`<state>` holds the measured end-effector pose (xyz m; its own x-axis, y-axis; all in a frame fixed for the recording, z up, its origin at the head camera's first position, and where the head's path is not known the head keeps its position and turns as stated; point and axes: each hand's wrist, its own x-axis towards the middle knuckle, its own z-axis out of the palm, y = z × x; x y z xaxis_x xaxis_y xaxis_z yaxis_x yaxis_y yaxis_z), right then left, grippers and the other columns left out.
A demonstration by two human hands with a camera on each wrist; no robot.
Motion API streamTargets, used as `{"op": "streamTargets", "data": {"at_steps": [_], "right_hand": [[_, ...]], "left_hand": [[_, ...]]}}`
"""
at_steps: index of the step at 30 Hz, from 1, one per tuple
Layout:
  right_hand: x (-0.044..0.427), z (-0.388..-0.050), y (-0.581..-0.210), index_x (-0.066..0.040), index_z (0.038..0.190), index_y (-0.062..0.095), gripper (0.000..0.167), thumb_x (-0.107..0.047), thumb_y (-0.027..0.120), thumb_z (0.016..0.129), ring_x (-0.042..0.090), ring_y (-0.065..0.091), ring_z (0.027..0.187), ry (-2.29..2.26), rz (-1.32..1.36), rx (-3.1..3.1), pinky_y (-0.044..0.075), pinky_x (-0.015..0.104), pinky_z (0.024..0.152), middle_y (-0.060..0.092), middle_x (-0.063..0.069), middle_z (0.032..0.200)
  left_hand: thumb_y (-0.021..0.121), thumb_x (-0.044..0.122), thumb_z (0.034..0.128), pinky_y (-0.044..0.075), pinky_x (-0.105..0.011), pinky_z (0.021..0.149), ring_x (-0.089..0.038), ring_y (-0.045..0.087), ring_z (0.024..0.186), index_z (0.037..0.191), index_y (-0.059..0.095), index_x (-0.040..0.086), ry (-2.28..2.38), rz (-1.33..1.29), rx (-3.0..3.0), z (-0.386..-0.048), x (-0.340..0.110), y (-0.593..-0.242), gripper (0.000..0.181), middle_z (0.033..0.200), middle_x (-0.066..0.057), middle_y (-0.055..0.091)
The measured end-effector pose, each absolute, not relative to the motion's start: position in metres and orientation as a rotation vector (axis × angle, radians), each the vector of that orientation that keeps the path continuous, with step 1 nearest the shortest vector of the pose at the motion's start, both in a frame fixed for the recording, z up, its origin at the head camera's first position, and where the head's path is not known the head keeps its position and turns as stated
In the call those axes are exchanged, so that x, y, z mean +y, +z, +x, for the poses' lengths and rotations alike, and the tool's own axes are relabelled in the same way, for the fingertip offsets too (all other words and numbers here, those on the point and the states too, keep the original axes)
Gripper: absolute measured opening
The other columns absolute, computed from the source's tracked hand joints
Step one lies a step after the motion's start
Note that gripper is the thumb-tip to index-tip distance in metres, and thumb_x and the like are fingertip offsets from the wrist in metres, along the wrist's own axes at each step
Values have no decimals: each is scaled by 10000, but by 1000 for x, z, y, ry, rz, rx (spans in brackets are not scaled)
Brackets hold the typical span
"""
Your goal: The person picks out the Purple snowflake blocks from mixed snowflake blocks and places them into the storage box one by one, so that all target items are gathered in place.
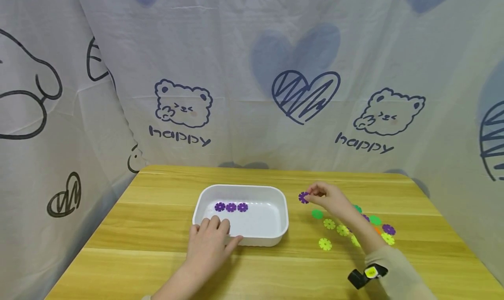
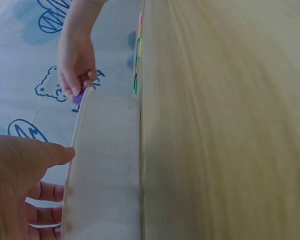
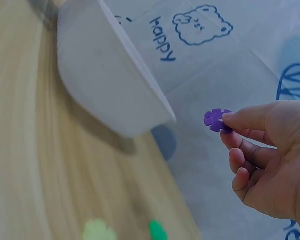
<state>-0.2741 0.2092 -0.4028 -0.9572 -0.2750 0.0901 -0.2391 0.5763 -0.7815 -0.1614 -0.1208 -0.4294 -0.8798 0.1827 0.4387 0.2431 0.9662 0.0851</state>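
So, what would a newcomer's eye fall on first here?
Likely the purple snowflake disc, pinched in the right hand just right of the white plastic tub. Next, three purple discs lined up inside that tub, then yellow, green, orange and purple pieces scattered on the right of the wood-grain table.

Three cameras on one table (image 1: 149,230): a head view from above, two wrist views up close.
Farthest back, the head camera looks forward and down over the white tub (image 1: 257,241) to the curtain (image 1: 244,147). The left wrist view, turned sideways, looks low along the tub's near wall; the right, tilted, faces its outside. Both share tub, curtain and purple disc (image 3: 216,120).
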Motion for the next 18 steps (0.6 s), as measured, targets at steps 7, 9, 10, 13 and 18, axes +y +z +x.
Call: {"op": "streamTargets", "data": {"at_steps": [7, 9, 10, 13, 18], "right_hand": [[178, -281, -390, -65, 1043, 647, 193, -197, 680, 905, 186, 561, 857, -1391, -487, 2713, 476, 316, 778, 643, 60, 909], [169, -284, -389, -69, 1041, 653, 190, -199, 683, 905, 178, 558, 852, -1389, -490, 2711, 472, 303, 771, 642, 55, 907], [164, -285, -388, -69, 1040, 656, 190, -199, 685, 904, 179, 557, 853, -1392, -493, 2705, 470, 302, 768, 641, 59, 910], [150, -288, -388, -84, 1043, 660, 181, -201, 683, 907, 170, 556, 858, -1402, -479, 2681, 481, 300, 768, 634, 50, 917], [127, -292, -389, -73, 1039, 660, 179, -174, 692, 895, 163, 567, 840, -1467, -460, 2603, 501, 349, 796, 639, 53, 905]], "left_hand": [[652, 571, 836, 335, -363, 717, -154, 425, 729, 786, 499, 183, -188, -307, -2679, -163, -121, -431, 420, 766, 30, 455], [655, 569, 835, 336, -361, 719, -156, 424, 728, 785, 499, 182, -188, -307, -2679, -163, -121, -431, 420, 766, 28, 456], [654, 570, 835, 336, -362, 719, -157, 423, 728, 785, 498, 181, -190, -307, -2680, -163, -121, -431, 422, 766, 27, 457], [655, 563, 837, 335, -364, 721, -156, 422, 728, 785, 497, 179, -194, -307, -2683, -162, -121, -431, 419, 770, 24, 460], [656, 555, 841, 334, -367, 725, -162, 419, 728, 786, 495, 173, -199, -307, -2686, -163, -121, -430, 418, 775, 16, 466]]}}
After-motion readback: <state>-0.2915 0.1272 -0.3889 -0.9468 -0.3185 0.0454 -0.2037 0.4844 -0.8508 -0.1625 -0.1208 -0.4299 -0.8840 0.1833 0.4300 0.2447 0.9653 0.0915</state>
